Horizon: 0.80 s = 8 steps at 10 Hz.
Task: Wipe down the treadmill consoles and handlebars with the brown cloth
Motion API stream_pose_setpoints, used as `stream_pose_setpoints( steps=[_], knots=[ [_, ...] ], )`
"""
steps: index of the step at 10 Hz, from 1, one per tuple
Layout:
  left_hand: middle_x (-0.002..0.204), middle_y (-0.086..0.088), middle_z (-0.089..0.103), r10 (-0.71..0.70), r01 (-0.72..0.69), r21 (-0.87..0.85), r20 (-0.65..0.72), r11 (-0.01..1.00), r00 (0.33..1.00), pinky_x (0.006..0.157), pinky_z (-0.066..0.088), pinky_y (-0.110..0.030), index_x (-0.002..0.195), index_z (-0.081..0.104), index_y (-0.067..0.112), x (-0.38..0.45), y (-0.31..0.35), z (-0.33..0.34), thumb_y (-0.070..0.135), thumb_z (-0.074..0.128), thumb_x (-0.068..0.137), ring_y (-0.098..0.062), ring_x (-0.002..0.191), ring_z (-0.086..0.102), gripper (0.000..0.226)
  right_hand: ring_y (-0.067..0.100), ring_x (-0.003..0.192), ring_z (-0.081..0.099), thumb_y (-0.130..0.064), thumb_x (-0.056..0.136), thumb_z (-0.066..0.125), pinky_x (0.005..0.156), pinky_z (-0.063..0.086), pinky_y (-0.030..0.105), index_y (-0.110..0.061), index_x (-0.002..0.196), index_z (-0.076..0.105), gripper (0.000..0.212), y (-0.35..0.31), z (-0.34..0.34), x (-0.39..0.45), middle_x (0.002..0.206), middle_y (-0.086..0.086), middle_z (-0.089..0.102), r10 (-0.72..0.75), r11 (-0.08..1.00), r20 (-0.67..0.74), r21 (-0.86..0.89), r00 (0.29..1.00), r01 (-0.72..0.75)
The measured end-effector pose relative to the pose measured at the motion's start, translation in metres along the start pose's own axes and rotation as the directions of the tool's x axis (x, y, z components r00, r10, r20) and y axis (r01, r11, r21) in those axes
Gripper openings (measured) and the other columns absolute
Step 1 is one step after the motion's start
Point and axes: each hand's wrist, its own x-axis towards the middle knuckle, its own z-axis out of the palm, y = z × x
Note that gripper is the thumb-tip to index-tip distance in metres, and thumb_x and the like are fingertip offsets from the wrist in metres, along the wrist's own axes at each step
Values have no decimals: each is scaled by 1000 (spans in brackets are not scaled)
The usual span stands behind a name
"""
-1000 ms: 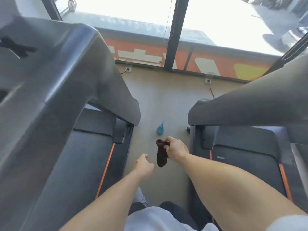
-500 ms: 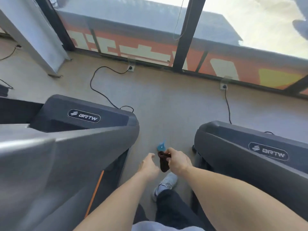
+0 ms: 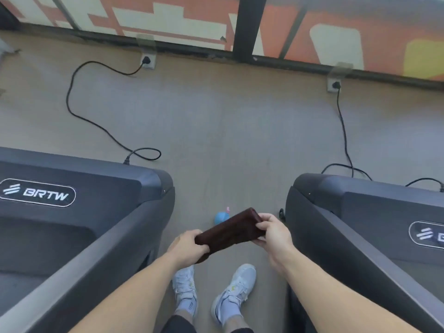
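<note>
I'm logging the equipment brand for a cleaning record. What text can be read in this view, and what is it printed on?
"BRTW": white logo badge on the dark grey motor cover of the left treadmill.
Cut-off badge on the dark grey right treadmill: emblem shows, lettering runs out of frame, unreadable.
Orange and white window graphics: only fragments, not readable.
Brown cloth: no text.

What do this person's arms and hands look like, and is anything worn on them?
Both forearms are bare: no sleeves show, and the left hand and right hand wear no gloves. No watch, ring or band is visible on either wrist or hand. Further down, the person wears white trainers with pale socks and dark trousers.
</note>
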Motion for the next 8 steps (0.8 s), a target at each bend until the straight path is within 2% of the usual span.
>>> stream_pose_setpoints(
  steps=[1,2,3,4,5,6,7,8],
  knots=[
    [92,13,71,-72,69,-33,-90,997,993,81,52,-33,88,53,32,52,-10,5,49,70,67,-17,92,67,32,29,103,67,7,100,44,70,54,34,-11,103,65,28,43,-6,74,106,14,71,115,988,-151,117,982,-97],
    [99,13,71,-44,50,36,-136,998,990,80,49,-31,92,58,34,101,-13,16,52,73,70,-17,98,65,32,28,104,69,1,103,48,71,54,35,-13,115,66,26,88,-11,132,117,15,71,204,972,-182,158,962,-176],
    [104,9,68,3,16,133,-138,991,990,78,44,-30,100,63,33,146,-17,30,42,74,80,-19,102,63,25,27,93,70,1,103,50,70,53,35,-9,124,62,26,121,-16,175,117,16,71,258,954,-190,202,947,-220],
    [108,6,68,59,-36,219,-103,975,993,81,42,-31,106,64,29,183,-20,45,33,70,87,-23,107,62,21,25,89,70,0,105,50,74,54,36,-9,125,60,25,142,-19,206,117,16,70,265,953,-176,196,948,-230],
    [120,4,66,120,-82,276,-123,958,985,98,40,-34,117,63,27,203,-19,51,28,63,93,-25,117,59,23,27,92,68,-3,106,50,88,54,41,-13,124,57,22,154,-19,222,111,13,69,256,956,-170,189,952,-223],
    [134,5,60,111,-66,241,-181,968,977,106,38,-33,133,57,27,205,-10,50,28,64,94,-22,126,54,39,30,97,66,-9,106,53,91,54,43,-18,127,53,23,155,-20,220,117,9,63,280,958,-175,119,944,-262],
    [143,8,56,50,-25,165,-152,986,987,106,39,-30,139,53,27,187,-3,45,28,65,93,-18,132,52,47,30,100,66,-8,104,53,96,55,47,-15,128,58,26,145,-22,203,120,10,62,271,962,-188,31,944,-270],
    [147,10,53,9,10,130,-150,991,989,106,38,-28,141,51,27,151,0,40,29,63,95,-15,135,50,48,34,97,68,-3,103,53,99,52,51,-12,124,62,25,119,-20,172,111,9,62,250,965,-228,-14,941,-260]
  ],
)
